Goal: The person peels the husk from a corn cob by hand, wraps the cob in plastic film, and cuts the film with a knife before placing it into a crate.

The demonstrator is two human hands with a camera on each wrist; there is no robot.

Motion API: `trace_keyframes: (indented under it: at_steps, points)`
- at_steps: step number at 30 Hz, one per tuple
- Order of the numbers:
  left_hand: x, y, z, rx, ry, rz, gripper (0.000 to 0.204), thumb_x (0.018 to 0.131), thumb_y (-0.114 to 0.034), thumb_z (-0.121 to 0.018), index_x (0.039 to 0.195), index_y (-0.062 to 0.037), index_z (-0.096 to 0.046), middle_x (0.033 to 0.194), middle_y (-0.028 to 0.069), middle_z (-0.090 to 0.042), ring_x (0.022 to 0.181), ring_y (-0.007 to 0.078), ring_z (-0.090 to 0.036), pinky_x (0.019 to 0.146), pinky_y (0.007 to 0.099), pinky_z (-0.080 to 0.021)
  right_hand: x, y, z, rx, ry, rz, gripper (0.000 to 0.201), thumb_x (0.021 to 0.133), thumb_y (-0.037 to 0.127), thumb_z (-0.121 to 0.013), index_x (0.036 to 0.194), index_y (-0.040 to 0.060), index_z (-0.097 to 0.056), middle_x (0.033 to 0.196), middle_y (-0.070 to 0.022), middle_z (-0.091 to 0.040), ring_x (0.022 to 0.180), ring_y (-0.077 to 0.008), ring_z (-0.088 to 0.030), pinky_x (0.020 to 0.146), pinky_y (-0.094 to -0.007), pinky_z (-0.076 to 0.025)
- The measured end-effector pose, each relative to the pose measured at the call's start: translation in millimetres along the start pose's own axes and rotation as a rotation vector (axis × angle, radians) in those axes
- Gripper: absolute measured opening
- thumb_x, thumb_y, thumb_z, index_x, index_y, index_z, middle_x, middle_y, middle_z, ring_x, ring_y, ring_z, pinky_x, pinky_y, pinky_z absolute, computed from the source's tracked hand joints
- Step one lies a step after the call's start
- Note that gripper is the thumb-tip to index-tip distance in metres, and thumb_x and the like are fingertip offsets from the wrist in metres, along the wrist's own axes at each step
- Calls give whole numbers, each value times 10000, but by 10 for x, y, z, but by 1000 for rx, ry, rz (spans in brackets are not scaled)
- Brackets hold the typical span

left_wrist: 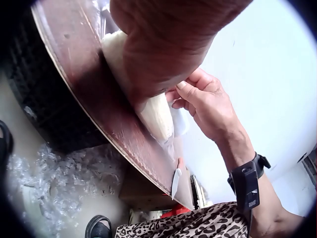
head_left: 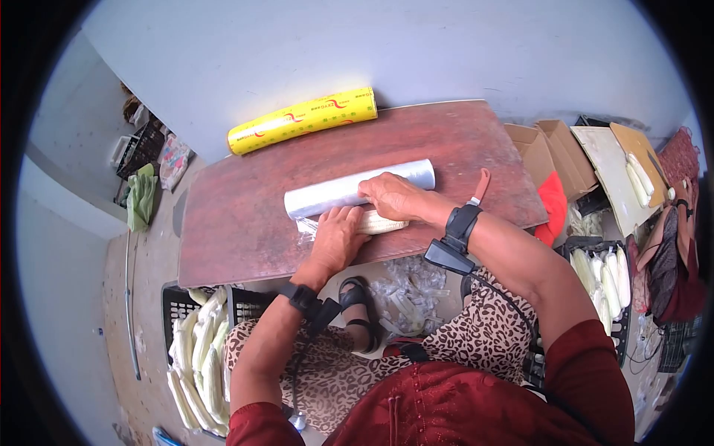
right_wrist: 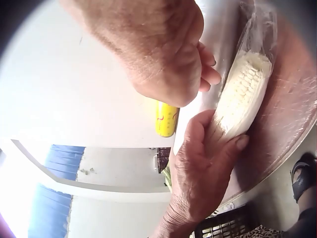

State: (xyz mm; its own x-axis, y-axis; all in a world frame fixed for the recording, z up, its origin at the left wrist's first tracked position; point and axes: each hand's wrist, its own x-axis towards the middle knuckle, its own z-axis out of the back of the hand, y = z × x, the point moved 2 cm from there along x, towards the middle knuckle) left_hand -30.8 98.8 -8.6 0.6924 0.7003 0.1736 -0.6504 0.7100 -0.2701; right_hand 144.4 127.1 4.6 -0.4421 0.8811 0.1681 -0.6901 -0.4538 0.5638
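Note:
A pale corn cob lies near the front edge of the red-brown table, with clear film around it that trails past its end in the right wrist view. My left hand grips the cob, thumb on the near side and fingers over the far side. Just behind lies a roll of clear plastic film. My right hand is over this roll with curled fingers; in the left wrist view its thumb meets the forefinger in a pinch at the film, partly hidden by my left hand.
At the table's back edge lies a yellow printed roll. A knife with an orange handle rests at the right. Crates of corn flank my legs, and plastic scraps cover the floor. Another person sits at far right.

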Motion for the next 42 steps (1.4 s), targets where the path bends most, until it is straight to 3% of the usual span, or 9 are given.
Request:
trace_keyframes:
  at_steps: [3, 7, 13, 20, 26, 30, 33, 38, 42]
  points:
    - [33, 6, 16, -26, 35, 42, 508, 764, -203, -729, 1189, -23, -516, 1142, 148, -584, 1099, 343, -520, 951, 437, -398, 97, -98, 14, -14, -184, 97, 170, 789, -39, -492, 915, -22, -605, 841, -267, -626, 826, -452, -614, 689, -483, -488]
    - [57, 34, 19, -43, 63, 57, 491, 775, -213, -724, 1177, -18, -520, 1122, 163, -594, 1088, 354, -534, 945, 451, -404, 108, -42, 128, -9, -170, 36, 205, 832, 27, -544, 1029, -4, -589, 1014, -228, -621, 956, -418, -600, 816, -468, -477]
    - [129, 110, 24, -112, 95, 56, 462, 774, -223, -728, 1139, -11, -541, 1086, 178, -611, 1059, 373, -553, 932, 450, -427, 165, -56, 110, -388, -99, 61, 308, 793, 41, -595, 1099, 68, -602, 1145, -111, -527, 1133, -288, -477, 897, -471, -371]
    - [189, 178, 0, -154, 103, 73, 453, 767, -237, -742, 1107, -1, -561, 1046, 198, -611, 1038, 388, -559, 898, 443, -460, 370, -316, 139, -426, -67, -90, 521, 825, 66, -627, 1330, 149, -530, 1280, -101, -488, 1208, -277, -419, 947, -453, -320]
    - [254, 189, 49, -203, 250, 220, 494, 760, -275, -749, 1152, -27, -579, 1138, 181, -583, 1098, 367, -554, 934, 447, -456, 350, -208, 214, -454, -269, -176, 370, 841, 91, -616, 1206, 84, -559, 1239, -134, -516, 1197, -289, -454, 932, -459, -355]
    - [281, 277, -23, -213, 231, 189, 495, 766, -272, -740, 1162, -19, -586, 1095, 212, -574, 1071, 384, -554, 921, 439, -462, 273, -154, 145, 23, -33, 7, 329, 818, 181, -684, 1080, 38, -548, 1102, -157, -544, 1063, -330, -531, 884, -471, -401]
    - [289, 338, -100, -220, 188, 171, 466, 771, -263, -732, 1140, -12, -599, 1043, 237, -573, 1041, 380, -551, 905, 431, -451, 81, 4, 94, 89, 225, 65, 412, 790, 219, -730, 1084, 32, -510, 1063, -158, -533, 1066, -348, -518, 901, -490, -398]
    - [328, 304, 4, -237, 239, 178, 479, 759, -280, -740, 1136, -12, -614, 1054, 246, -574, 1041, 394, -539, 913, 439, -445, -120, 145, -55, -143, 260, 53, 457, 771, 209, -759, 1062, 45, -446, 1083, -138, -507, 1106, -338, -494, 934, -541, -387]
    - [366, 387, 27, -295, 357, 201, 450, 809, -319, -721, 1122, -8, -633, 1022, 199, -634, 968, 281, -584, 866, 372, -461, -156, 123, -74, -155, 230, 58, 457, 736, 157, -779, 1070, 59, -483, 1121, -145, -520, 1126, -366, -511, 907, -523, -407]
